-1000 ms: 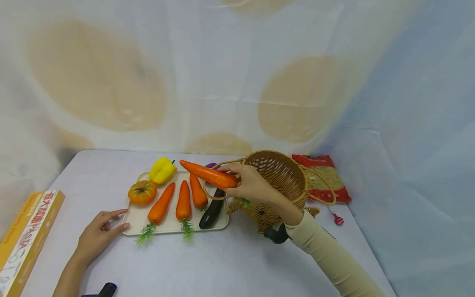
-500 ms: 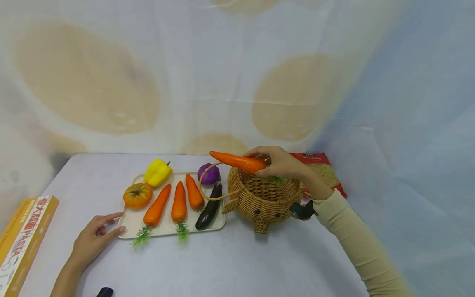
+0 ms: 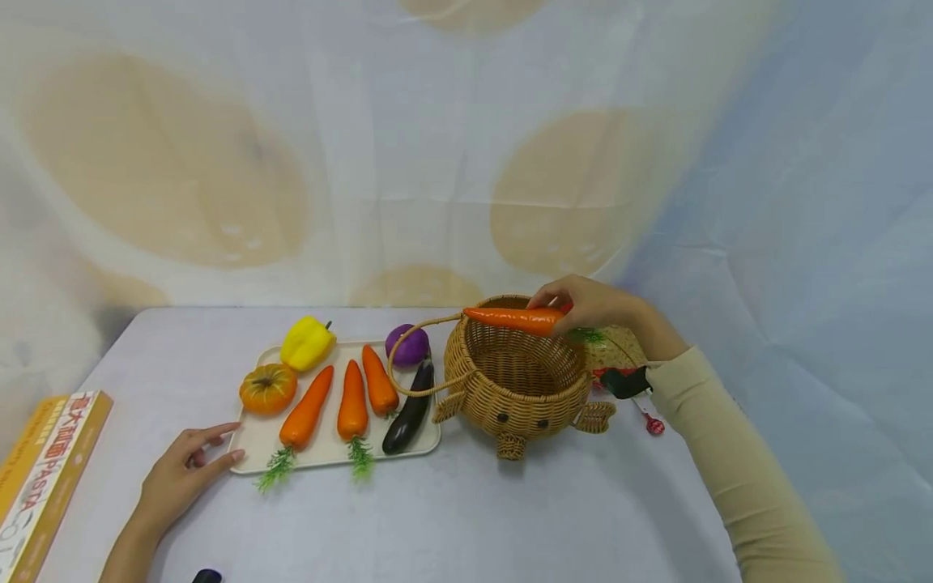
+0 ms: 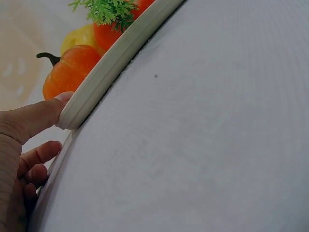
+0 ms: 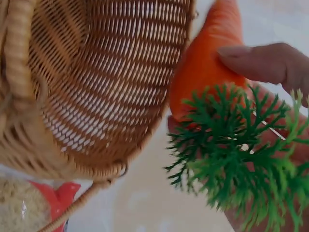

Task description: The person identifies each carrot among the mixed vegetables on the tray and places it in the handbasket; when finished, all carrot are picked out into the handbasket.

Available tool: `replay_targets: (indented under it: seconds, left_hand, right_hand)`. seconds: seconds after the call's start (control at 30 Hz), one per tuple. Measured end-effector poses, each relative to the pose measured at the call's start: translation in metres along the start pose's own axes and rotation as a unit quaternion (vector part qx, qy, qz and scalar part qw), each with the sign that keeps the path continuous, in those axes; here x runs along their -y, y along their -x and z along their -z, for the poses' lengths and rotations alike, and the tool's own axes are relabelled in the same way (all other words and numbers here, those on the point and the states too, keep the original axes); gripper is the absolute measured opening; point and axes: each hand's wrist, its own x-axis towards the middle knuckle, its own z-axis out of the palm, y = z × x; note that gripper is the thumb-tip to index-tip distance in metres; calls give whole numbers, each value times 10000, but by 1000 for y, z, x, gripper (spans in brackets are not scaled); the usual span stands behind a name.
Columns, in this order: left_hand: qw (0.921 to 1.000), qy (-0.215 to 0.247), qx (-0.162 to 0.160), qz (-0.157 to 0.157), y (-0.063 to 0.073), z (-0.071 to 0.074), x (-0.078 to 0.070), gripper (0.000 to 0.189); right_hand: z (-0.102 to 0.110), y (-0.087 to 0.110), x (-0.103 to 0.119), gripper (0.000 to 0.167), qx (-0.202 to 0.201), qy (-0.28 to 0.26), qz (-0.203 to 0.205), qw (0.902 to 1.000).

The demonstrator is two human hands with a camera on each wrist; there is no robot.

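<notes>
In the head view my right hand [image 3: 594, 306] pinches an orange carrot [image 3: 517, 320] by its thick end, with the tip pointing left over the mouth of a wicker basket [image 3: 521, 409]. Green leaves [image 5: 241, 150] hang from the carrot in the right wrist view, partly covering the fingers. My left hand [image 3: 175, 474] rests at the left end of a cream tray [image 3: 321, 460], thumb and forefinger touching its rim. Lying on the tray are several more carrots [image 3: 353, 401], a small orange pumpkin [image 3: 269, 389], a yellow bell pepper [image 3: 307, 343], a dark eggplant [image 3: 410, 413] and a round purple vegetable [image 3: 406, 346].
The basket's left handle [image 3: 394, 368] loops out over the tray's right end. Behind the basket on the right lies a red-trimmed bag [image 3: 615, 348], with a red lollipop [image 3: 653, 425] in front of it. A pasta box [image 3: 51, 478] lies at the far left.
My right hand has carried the carrot rightward, from above the tray's right end to over the basket mouth. The left hand stays at the tray's edge; the view has shifted slightly.
</notes>
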Motion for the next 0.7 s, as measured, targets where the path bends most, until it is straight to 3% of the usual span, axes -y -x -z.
replay_targets:
  seconds: [0.13, 0.33, 0.5, 0.7]
  left_hand:
    - [10000, -17, -21, 5, 0, 0, 0, 48]
    - [10000, -3, -40, 23, 1, 2, -1, 48]
    - [10000, -27, -66, 5, 1, 2, 1, 47]
    - [10000, -59, -48, 49, 2, 3, 4, 47]
  right_hand:
    - [7, 2, -4, 49, 392, -276, -380, 9981]
    - [8, -5, -4, 52, 581, -424, -782, 9943]
    - [5, -20, -6, 52, 690, -498, -796, 9932]
    - [-1, -39, -9, 51, 895, -179, -780, 9928]
